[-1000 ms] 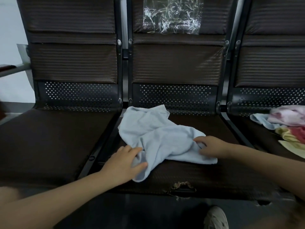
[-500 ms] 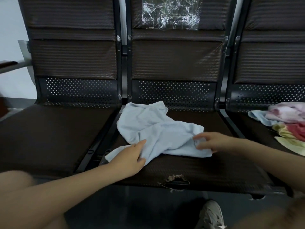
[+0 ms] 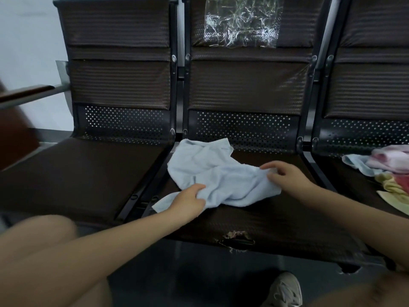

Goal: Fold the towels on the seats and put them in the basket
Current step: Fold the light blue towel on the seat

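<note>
Towel, pale blue [image 3: 218,176], lies crumpled on the middle seat [image 3: 254,220], its left corner trailing over the gap at 9 o'clock. Left hand [image 3: 189,201] pinches the near edge at 7 o'clock; right hand [image 3: 285,175] pinches the edge at 3 o'clock, probably to pull the cloth flat for folding. Unfolded towels [image 3: 385,167] wait on the right seat. No basket shows.

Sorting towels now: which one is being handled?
The pale blue towel on the middle seat, gripped by both hands; the others lie piled on the right seat.
</note>
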The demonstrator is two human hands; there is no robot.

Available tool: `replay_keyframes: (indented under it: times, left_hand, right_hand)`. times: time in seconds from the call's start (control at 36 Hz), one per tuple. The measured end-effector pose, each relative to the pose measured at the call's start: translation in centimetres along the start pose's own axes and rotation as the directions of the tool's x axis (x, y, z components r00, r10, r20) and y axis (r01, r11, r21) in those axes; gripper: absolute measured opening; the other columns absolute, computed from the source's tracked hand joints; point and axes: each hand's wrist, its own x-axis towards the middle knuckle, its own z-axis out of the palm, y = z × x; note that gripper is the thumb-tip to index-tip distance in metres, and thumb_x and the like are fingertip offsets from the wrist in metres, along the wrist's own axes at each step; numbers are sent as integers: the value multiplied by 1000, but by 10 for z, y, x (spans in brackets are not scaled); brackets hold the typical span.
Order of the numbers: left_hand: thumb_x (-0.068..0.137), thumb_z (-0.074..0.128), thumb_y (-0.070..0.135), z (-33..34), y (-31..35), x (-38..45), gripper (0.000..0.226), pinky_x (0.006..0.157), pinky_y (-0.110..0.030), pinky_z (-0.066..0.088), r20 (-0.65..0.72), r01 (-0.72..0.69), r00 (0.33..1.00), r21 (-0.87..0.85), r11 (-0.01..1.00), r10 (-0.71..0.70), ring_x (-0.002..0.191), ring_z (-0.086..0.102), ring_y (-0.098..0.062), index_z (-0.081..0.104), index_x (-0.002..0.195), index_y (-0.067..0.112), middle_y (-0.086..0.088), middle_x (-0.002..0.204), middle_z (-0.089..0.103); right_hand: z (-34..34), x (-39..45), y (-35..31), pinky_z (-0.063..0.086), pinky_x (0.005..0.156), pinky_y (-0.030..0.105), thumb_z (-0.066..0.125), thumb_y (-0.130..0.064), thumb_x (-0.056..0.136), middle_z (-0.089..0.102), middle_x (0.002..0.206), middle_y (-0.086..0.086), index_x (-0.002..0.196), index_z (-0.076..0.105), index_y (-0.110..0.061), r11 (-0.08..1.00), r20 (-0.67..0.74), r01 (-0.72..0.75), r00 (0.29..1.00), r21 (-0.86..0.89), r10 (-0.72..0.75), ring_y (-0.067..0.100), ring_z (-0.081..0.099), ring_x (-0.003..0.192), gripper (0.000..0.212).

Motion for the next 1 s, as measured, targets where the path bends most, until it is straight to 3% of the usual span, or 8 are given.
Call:
replay_keyframes:
  times: [0.14, 0.28, 0.39, 0.56, 0.64, 0.72, 0.89, 1.0]
  left_hand:
    - [93, 42, 0, -15, 19, -1, 39, 68, -8, 42, -164, -22, 986, -323, 946, -33, 98, 54, -11, 60, 124, 15, -4, 124, 57]
    - [93, 47, 8, -19, 13, 3, 23, 64, -13, 37, -156, 110, 970, -393, 913, -184, 99, 49, -10, 64, 106, 17, -2, 124, 56]
    - [88, 61, 11, -16, 8, 4, 21, 74, -15, 40, -105, 119, 981, -316, 941, -160, 102, 51, -9, 66, 106, 20, 4, 118, 57]
    - [93, 52, 4, -41, 34, 3, 22, 78, -16, 45, -277, -94, 958, -550, 830, -76, 99, 58, -14, 69, 92, 18, -2, 104, 66]
    - [94, 48, -1, -65, 50, -7, 21, 74, -22, 54, -272, -143, 951, -808, 572, -146, 87, 64, -17, 67, 103, 5, -9, 96, 67]
    - [95, 48, 4, -86, 54, -16, 20, 58, -22, 55, -109, -43, 986, -900, 434, -127, 76, 66, -15, 65, 104, 10, -7, 89, 68]
    - [93, 51, 4, -75, 34, -9, 33, 75, -21, 47, -8, 96, 993, -528, 844, -118, 95, 60, -14, 63, 122, 12, -5, 114, 65]
    - [94, 53, 12, -47, -5, 8, 55, 87, -19, 37, 83, 90, 991, 190, 978, -107, 126, 46, -26, 36, 146, 9, -13, 146, 41]
  right_hand:
    - [2, -1, -3, 53, 82, 32, 65, -19, 90, 60, 107, 6, 116, 61, -29, 982, 11, -75, 997, 174, 74, 19, 60, 96, 27]
    - [9, -14, 5, 41, 72, 14, 70, -19, 84, 56, 107, -1, 138, 49, -25, 918, 322, 51, 943, -394, 85, 13, 56, 94, 58]
    - [13, -18, 12, 37, 80, 8, 58, -13, 91, 64, 118, -1, 121, 63, -17, 841, 334, 176, 942, -511, 6, 17, 58, 113, 31]
    - [-1, -15, -2, 53, 82, 32, 60, -2, 89, 65, 106, -1, 116, 66, -14, 1000, -32, 3, 999, -26, -4, 22, 64, 98, 30]
    - [-24, -16, -22, 56, 71, 26, 54, -2, 94, 64, 104, 3, 121, 62, -14, 863, -117, -46, 986, 503, 120, 15, 62, 89, 31]
    - [-48, -13, -31, 54, 59, 17, 54, -8, 95, 63, 103, -2, 108, 65, -25, 727, -182, -60, 951, 684, 250, 11, 61, 84, 24]
    - [-59, -11, -3, 39, 97, 29, 55, -15, 93, 51, 134, -1, 112, 67, -26, 848, -42, -282, 941, 448, 335, 18, 49, 116, 25]
    - [-46, -21, 20, 54, 83, 37, 60, -9, 91, 59, 124, 11, 124, 59, -14, 880, 175, -463, 880, 110, 441, 23, 62, 102, 34]
